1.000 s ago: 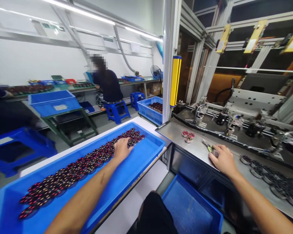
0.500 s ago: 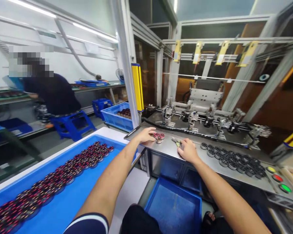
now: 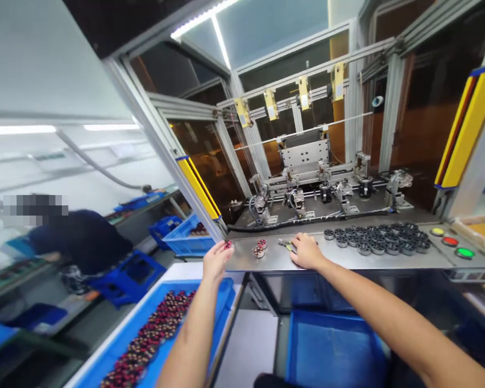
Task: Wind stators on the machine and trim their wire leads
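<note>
My left hand [image 3: 215, 263] is closed, its fingertips pinching a small red-and-copper motor stator [image 3: 227, 245] above the left end of the steel ledge [image 3: 242, 262]. A few more stators [image 3: 259, 250] sit together on the ledge, between my two hands. Resting low on that surface, my right hand [image 3: 306, 251] is closed around the yellow-green handles of small pliers [image 3: 288, 246]. Their metal jaws point left, toward the stators. The palm hides part of the handles.
Rows of black round housings [image 3: 378, 240] stand right of my right hand, beside yellow, red and green buttons [image 3: 464, 253]. Behind the ledge is a machine with clamps [image 3: 297, 202]. A blue tray [image 3: 230, 293] of stators lies lower left. A person [image 3: 81, 237] sits far left.
My left hand has moved left, away from the stators on the ledge, with one in its fingers. My right hand stays at the pliers. The camera view has turned right and tilted.
</note>
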A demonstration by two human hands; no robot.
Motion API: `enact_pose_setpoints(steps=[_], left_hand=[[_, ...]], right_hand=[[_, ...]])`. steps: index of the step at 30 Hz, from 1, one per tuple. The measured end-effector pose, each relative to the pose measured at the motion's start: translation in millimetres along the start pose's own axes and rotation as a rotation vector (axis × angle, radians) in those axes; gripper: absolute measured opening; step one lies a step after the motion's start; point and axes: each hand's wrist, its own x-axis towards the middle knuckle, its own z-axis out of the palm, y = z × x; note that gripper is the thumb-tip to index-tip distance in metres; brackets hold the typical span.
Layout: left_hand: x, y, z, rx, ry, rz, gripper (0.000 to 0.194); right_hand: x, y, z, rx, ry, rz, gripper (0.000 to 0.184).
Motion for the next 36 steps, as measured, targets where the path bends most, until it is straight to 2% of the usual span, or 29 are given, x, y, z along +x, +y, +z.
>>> enact_pose_setpoints(steps=[4,6,9,11,13,15,16,20,22,25,28,30,33,36], left_hand=[[-44,26,-3.2,-0.096,-0.019,0.127,0.026],[-79,32,-1.2,-0.179,-0.04,0.197,0.035],[-145,30,0.4,-0.284,-0.061,0.265,0.053],[-188,25,0.8,-0.247,-0.072,0.343,0.052],[-225,18,2.4,-0.113,-0.091,0.559,0.048],[-251,12,6.1,0.007,-0.134,0.761,0.051],[-260,10,8.7,0.034,-0.164,0.815,0.053],[-280,8,20.0,0.044,-0.283,0.833,0.057],[-285,9,24.2,-0.022,-0.345,0.768,0.057],[-290,10,27.9,-0.18,-0.464,0.628,0.055],[-294,8,31.9,-0.257,-0.518,0.583,0.055],[-297,5,36.6,-0.254,-0.504,0.607,0.053],[-298,3,45.5,-0.227,-0.443,0.634,0.048],[-299,4,52.2,-0.197,-0.397,0.645,0.046]], right_hand=[[-3,-2,-8,0.121,0.05,0.001,0.031],[-5,-5,-19,0.164,0.071,-0.013,0.03],[-18,-17,-40,0.264,0.1,-0.057,0.031],[-40,-32,-54,0.391,0.092,-0.093,0.027],[-73,-50,-66,0.567,0.031,-0.129,0.022],[-110,-67,-79,0.759,-0.067,-0.152,0.025],[-128,-75,-85,0.848,-0.115,-0.146,0.028],[-174,-85,-99,1.174,-0.281,-0.016,0.033],[-184,-74,-100,1.335,-0.349,0.039,0.036],[-198,-47,-94,1.555,-0.503,0.043,0.047],[-218,-34,-78,1.684,-0.642,0.08,0.041],[-233,-41,-66,1.743,-0.647,0.167,0.035],[-245,-65,-54,1.815,-0.58,0.306,0.043],[-246,-82,-52,1.852,-0.489,0.411,0.03]])
